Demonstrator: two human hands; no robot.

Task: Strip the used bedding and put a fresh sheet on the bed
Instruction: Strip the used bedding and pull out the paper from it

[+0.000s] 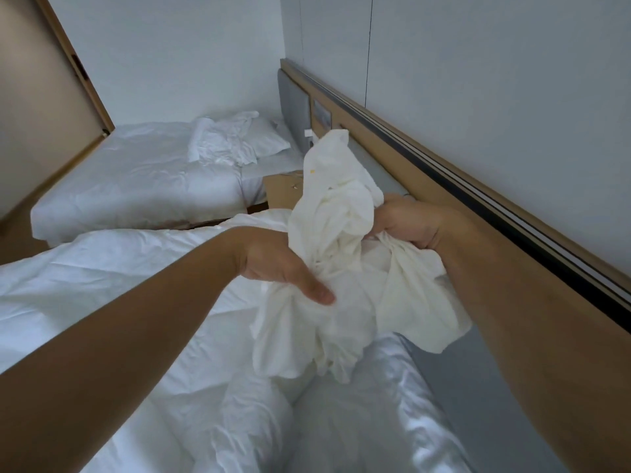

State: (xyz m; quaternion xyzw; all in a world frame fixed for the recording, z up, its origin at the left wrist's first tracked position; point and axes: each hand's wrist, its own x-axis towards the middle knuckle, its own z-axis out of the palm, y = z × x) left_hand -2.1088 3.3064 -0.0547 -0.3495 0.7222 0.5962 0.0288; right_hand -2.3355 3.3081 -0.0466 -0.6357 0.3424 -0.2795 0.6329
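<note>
Above the bed — both hands grip bunched cream bedding.

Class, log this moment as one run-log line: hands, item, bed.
left hand: holds bunched cloth | right hand: grips bunched cloth | bunched cloth: raised over rumpled bedding

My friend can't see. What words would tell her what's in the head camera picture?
The left hand and right hand grip a bunched white cloth above a rumpled white bed. A wooden headboard runs along the right, and a second bed stands farther back.
</note>
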